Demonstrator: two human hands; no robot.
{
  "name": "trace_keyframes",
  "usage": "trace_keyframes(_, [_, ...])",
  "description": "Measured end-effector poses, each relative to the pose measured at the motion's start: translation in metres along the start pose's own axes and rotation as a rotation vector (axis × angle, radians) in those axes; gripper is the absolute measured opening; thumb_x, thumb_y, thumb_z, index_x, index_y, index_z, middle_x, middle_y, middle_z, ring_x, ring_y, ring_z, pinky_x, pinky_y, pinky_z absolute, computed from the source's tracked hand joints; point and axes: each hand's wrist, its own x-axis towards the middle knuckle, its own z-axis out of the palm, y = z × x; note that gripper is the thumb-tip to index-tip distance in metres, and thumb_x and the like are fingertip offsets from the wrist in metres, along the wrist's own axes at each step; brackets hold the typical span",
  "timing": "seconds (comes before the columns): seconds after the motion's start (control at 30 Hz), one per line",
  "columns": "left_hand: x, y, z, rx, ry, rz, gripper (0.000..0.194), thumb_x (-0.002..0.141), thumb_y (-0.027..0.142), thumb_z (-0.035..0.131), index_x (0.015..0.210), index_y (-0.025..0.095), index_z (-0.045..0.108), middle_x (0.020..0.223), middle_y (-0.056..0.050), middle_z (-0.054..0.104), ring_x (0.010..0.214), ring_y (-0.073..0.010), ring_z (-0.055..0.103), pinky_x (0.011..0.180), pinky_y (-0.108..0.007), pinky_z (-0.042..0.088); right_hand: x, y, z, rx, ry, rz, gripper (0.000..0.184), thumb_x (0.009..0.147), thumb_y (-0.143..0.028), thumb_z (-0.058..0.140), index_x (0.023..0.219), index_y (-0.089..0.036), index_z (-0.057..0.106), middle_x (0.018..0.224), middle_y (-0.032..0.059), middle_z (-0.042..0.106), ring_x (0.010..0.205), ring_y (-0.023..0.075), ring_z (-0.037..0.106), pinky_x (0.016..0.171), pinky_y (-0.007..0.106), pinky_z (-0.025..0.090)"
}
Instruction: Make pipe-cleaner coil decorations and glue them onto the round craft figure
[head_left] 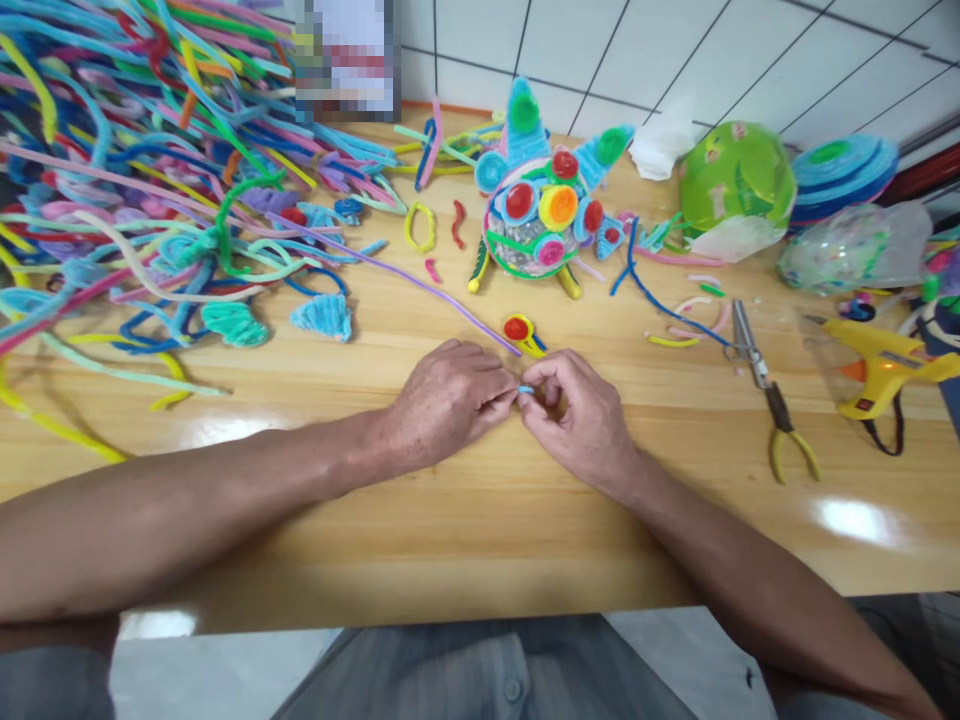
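My left hand (457, 395) and my right hand (574, 415) meet above the table, both with fingertips pinched on a short light-blue pipe cleaner piece (526, 389). Most of that piece is hidden by the fingers. Just beyond them lies a yellow loop with a red coil (517, 327) at one end. A purple pipe cleaner (450, 291) runs from the left pile almost to my fingers. Farther back stands a round creature figure (534, 235) with blue ears, red and orange coils and yellow-tipped legs.
A large heap of pipe cleaners (165, 180) covers the left side. To the right lie scissors (750, 340), yellow-handled pliers (784, 430) and a yellow glue gun (874, 365). A green wrapped ball (739, 185) and a clear plastic bag (847, 248) are behind them.
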Motion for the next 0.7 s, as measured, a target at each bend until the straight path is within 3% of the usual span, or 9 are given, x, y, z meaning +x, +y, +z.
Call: trace_keyframes(0.7, [-0.0003,0.0003,0.0014,0.034,0.050,0.020,0.031,0.102,0.023,0.053,0.076,0.017,0.069,0.070,-0.002,0.067,0.069,-0.0167,0.059,0.066,-0.031,0.036,0.0015,-0.0001,-0.0012,0.020,-0.004,-0.046,0.018,0.084,-0.007,0.061,0.088,-0.023,0.056,0.079,-0.0016,0.059,0.067,0.0137,0.054,0.063,0.028,0.043])
